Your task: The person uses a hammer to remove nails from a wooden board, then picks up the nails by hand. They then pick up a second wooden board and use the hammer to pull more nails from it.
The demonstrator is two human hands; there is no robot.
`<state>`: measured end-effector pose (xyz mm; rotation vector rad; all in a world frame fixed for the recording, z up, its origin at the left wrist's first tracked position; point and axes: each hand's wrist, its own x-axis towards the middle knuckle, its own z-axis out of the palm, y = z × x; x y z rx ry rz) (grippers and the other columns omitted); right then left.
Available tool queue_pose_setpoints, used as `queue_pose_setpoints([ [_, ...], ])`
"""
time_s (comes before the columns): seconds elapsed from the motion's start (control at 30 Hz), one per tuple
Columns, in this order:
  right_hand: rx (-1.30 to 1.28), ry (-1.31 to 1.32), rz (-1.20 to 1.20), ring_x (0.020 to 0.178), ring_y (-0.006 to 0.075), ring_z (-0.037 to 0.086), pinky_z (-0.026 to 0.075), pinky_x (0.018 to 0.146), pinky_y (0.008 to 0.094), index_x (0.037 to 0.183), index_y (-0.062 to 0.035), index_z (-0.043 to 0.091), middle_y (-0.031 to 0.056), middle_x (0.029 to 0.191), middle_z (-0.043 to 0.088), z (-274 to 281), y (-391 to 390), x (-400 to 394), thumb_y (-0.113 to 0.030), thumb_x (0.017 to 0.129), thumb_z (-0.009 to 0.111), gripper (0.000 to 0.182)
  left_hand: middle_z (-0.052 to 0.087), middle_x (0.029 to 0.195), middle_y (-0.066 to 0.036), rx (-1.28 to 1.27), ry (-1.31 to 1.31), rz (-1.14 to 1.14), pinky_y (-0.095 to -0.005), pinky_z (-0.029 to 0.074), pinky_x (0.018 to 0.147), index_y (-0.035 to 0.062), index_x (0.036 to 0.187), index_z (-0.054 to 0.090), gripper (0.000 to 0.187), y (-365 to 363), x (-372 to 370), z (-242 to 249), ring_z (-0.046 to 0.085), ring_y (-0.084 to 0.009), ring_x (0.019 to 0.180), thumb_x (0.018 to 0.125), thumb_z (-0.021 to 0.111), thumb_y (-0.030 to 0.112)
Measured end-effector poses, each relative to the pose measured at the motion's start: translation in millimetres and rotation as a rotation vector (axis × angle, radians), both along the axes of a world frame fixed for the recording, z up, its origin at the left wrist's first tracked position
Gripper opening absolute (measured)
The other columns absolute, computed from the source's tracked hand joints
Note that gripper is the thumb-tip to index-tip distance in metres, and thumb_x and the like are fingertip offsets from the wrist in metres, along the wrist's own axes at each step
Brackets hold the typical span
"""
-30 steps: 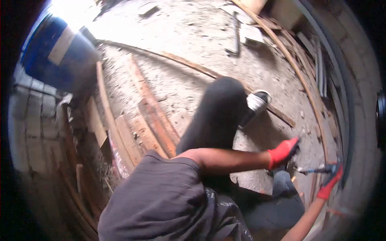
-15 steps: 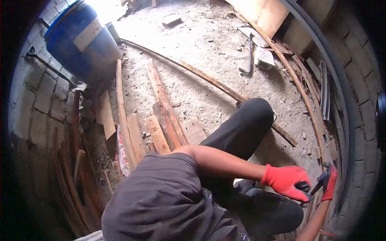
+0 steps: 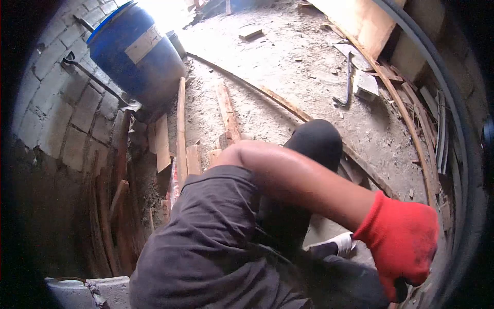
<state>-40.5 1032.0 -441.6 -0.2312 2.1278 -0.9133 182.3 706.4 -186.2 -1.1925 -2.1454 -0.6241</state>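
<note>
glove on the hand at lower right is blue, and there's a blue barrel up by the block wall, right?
Not quite. In the head view the glove on the left hand is red, not blue. The blue barrel does stand by the block wall.

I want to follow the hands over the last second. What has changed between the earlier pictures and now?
The left hand in its red glove has come down and toward the camera and now fills the lower right. The right hand and the tool it held, visible earlier at the right edge, are now out of sight. The view has shifted, so the blue barrel appears further right. The planks and the bent bar lie on the floor as before.
</note>
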Motion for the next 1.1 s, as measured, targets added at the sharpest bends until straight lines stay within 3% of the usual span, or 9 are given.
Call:
queue_pose_setpoints([
  [0.3,0.161,-0.056,0.149,0.069,0.0192,0.061,0.049,0.066,0.0336,0.106,0.0001,0.063,0.0082,0.077,0.062,-31.9,-57.6,-8.2,-0.035,0.087,0.06,0.04,0.07,0.071,-0.009,-0.379,-0.231,-0.002,-0.046,0.052,0.057,0.0195,0.076,0.074,0.044,-59.2,-67.3,-79.9,0.068,-0.0332,0.068,0.076,0.06,0.061],
  [0.43,0.226,-0.076,0.202,0.074,0.0197,0.062,0.05,0.069,0.0345,0.105,0.0,0.063,0.0086,0.081,0.063,-41.9,-79.0,-12.7,-0.034,0.085,0.062,0.039,0.071,0.08,-0.012,-0.156,-0.247,-0.294,-0.0486,0.052,0.067,0.0158,0.087,0.074,0.049,-58.3,-62.4,-89.3,0.068,-0.0347,0.076,0.078,0.059,0.062],
  [0.5,0.254,-0.077,0.224,0.076,0.0199,0.062,0.05,0.071,0.035,0.105,0.0,0.064,0.0089,0.083,0.063,-41.3,-85.9,-13.6,-0.033,0.084,0.062,0.039,0.07,0.077,-0.013,-0.116,-0.365,-0.347,-0.0425,0.052,0.066,0.0065,0.078,0.073,0.036,-68.4,-58.3,-73.0,0.066,-0.0305,0.07,0.081,0.059,0.039],
  [0.63,0.276,-0.059,0.294,0.081,0.0204,0.063,0.05,0.074,0.0359,0.105,-0.0001,0.064,0.0093,0.087,0.064,-25.1,-100.6,-9.7,-0.032,0.083,0.064,0.039,0.071,0.092,-0.013,-0.265,-0.437,-0.304,-0.0422,0.052,0.076,0.0044,0.093,0.073,0.04,-76.1,-65.9,-70.1,0.067,-0.03,0.084,0.086,0.056,0.04],
  [0.77,0.238,0.023,0.397,0.085,0.0209,0.064,0.05,0.078,0.0368,0.104,-0.0002,0.064,0.0097,0.091,0.065,29.6,-129.1,8.1,-0.031,0.081,0.066,0.038,0.071,0.092,-0.017,-0.351,-0.546,-0.193,-0.0474,0.051,0.078,0.0114,0.097,0.073,0.052,-79.0,-89.9,-97.0,0.066,-0.0375,0.088,0.08,0.059,0.059],
  [0.93,0.004,0.083,0.704,0.091,0.0215,0.065,0.05,0.082,0.038,0.104,-0.0004,0.064,0.0103,0.096,0.067,146.3,-183.9,69.9,-0.029,0.08,0.068,0.038,0.07,0.084,-0.018,-0.31,-0.713,0.004,-0.0459,0.054,0.074,0.0079,0.084,0.074,0.043,-102.2,-95.7,-102.0,0.067,-0.0362,0.081,0.075,0.066,0.049],
  [1.0,-0.147,-0.057,0.942,0.093,0.0217,0.066,0.05,0.084,0.0385,0.104,-0.0004,0.064,0.0105,0.098,0.067,180.8,-193.8,101.9,-0.029,0.079,0.069,0.038,0.069,0.083,-0.017,-0.366,-0.665,0.012,-0.0462,0.054,0.072,0.0074,0.081,0.073,0.043,-108.4,-94.3,-111.8,0.067,-0.0361,0.079,0.075,0.066,0.049],
  [1.07,-0.451,-0.494,1.212,0.114,0.0359,0.051,0.042,0.096,0.0422,0.12,-0.001,0.056,0.0194,0.121,0.054,188.0,-196.2,136.7,-0.03,0.068,0.078,0.063,0.069,0.081,-0.017,-0.383,-0.676,-0.031,-0.0466,0.054,0.071,0.007,0.08,0.073,0.044,-101.0,-86.7,-124.5,0.067,-0.0361,0.078,0.075,0.066,0.05],
  [1.1,-0.617,-0.461,1.236,0.108,0.0354,0.054,0.042,0.091,0.0439,0.111,-0.0023,0.06,0.0172,0.114,0.057,193.5,-203.7,157.6,-0.033,0.073,0.072,0.05,0.069,0.081,-0.017,-0.43,-0.687,-0.025,-0.0465,0.054,0.07,0.0071,0.08,0.073,0.044,-98.9,-79.6,-128.1,0.067,-0.036,0.077,0.075,0.065,0.05],
])
